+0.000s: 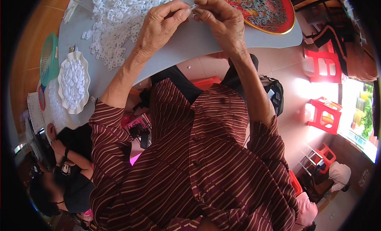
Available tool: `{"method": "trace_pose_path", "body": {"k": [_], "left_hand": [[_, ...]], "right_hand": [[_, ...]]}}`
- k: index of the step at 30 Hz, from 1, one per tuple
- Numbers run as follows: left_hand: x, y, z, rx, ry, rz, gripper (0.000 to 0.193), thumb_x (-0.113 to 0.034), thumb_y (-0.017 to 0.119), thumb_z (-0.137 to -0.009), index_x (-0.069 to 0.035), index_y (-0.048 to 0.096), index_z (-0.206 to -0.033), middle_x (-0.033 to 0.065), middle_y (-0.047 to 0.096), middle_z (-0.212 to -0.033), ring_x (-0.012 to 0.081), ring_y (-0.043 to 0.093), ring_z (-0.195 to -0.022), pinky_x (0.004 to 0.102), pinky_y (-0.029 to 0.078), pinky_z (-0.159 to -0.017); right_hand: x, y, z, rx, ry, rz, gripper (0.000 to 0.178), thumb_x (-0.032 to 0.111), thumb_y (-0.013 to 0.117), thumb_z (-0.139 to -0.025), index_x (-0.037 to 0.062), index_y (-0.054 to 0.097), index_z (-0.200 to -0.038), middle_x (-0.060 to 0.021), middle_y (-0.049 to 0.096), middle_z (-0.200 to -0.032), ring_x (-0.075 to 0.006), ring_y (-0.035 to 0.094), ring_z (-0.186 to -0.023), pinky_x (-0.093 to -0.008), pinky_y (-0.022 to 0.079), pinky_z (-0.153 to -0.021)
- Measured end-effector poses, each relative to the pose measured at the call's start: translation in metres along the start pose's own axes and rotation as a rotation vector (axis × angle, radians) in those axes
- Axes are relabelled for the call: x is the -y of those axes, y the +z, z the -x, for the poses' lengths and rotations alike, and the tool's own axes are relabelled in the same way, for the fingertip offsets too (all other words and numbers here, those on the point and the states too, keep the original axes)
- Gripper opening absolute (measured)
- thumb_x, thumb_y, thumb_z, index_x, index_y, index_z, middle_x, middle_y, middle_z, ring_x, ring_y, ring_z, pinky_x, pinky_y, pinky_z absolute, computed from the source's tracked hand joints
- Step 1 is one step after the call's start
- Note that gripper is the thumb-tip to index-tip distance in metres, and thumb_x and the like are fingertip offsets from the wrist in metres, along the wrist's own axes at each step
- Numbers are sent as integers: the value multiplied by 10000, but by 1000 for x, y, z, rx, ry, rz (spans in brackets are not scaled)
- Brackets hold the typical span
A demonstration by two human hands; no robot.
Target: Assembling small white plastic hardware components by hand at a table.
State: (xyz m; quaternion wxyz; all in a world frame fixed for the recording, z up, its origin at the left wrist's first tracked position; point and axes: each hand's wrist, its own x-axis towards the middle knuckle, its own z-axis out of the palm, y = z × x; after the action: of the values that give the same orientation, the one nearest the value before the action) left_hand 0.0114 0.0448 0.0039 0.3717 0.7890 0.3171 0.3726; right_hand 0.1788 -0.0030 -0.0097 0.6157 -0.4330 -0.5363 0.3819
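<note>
Both my hands meet over the table's far middle, fingertips almost touching. My left hand [164, 26] is closed in a pinch on a small white plastic piece [193, 7], mostly hidden by the fingers. My right hand [223, 25] pinches at the same spot; whether it grips that piece or a tiny part of its own is too small to tell. Left of my hands spreads a heap of white plastic pieces [115, 22] with holes in them. Just beyond my right hand stands a round red tray [291, 12] with a gold rim, full of small grey metal parts [264, 12].
On the grey table [262, 40], a white wavy-edged dish [86, 92] of white pieces stands at the left. A green basket [48, 58] lies beyond it. Another person [75, 183] sits at lower left. Red stools [323, 115] stand on the floor at right.
</note>
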Motion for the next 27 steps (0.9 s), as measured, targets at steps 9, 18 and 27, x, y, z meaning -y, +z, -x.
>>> {"method": "trace_pose_path", "body": {"k": [9,18,27], "left_hand": [[-8,4,1,-12,-128,111,233,-251,534,-919,-36,623,-916,-22,557,-679,38,452,-632,191,366,-573],[-11,13,3,-70,-104,98,252,-266,509,-929,-37,601,-881,-22,537,-666,49,440,-625,206,368,-583],[-1,19,2,-142,-30,67,186,-208,553,-907,-36,600,-853,-7,550,-620,56,499,-586,217,419,-530]], "right_hand": [[-2,-4,-1,-1,22,-102,258,63,642,-830,-4,591,-1073,-69,659,-888,-111,621,-810,-234,512,-759],[-5,-4,-1,-10,19,-116,259,61,639,-835,-8,587,-1078,-66,653,-883,-109,618,-802,-234,512,-751],[-1,-3,1,-23,30,-101,258,78,656,-824,2,597,-1064,-65,659,-881,-110,623,-806,-235,513,-744]]}}
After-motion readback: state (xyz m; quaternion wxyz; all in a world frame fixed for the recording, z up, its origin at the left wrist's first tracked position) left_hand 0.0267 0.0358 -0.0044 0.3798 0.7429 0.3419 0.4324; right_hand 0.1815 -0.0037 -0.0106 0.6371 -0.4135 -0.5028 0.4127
